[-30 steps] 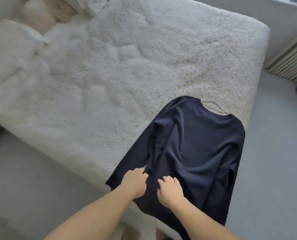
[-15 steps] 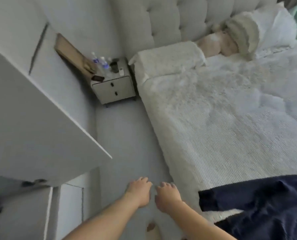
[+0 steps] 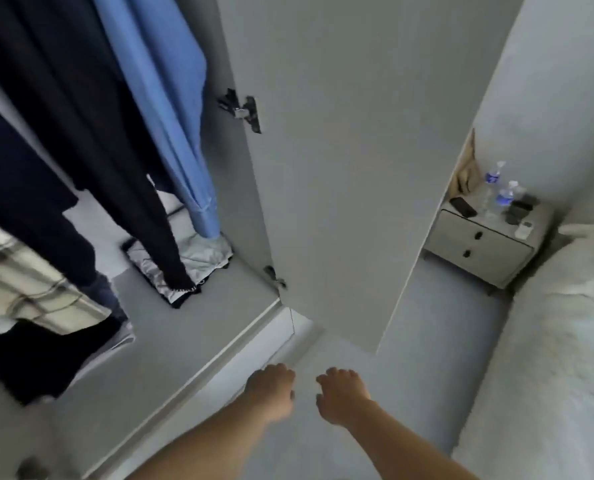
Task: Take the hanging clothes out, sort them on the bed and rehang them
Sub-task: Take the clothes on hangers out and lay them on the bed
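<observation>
Open wardrobe door (image 3: pixel 340 168) stands between clothes (image 3: pixel 63 133) and bed (image 3: pixel 548 358)

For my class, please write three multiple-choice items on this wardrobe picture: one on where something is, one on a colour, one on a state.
1. Where do the water bottles stand?
A. on the nightstand
B. on the wardrobe floor
C. on the bed

2. What colour is the garment hanging nearest the wardrobe door?
A. red
B. light blue
C. yellow

3. What are the left hand and right hand doing?
A. both gripping a hanger
B. folding a shirt
C. holding nothing

Answers: 1 A, the bottles stand on the nightstand's top beside the bed; 2 B, the blue garment hangs next to the hinged door; 3 C, both hands hang in the air with loose fingers.
</observation>
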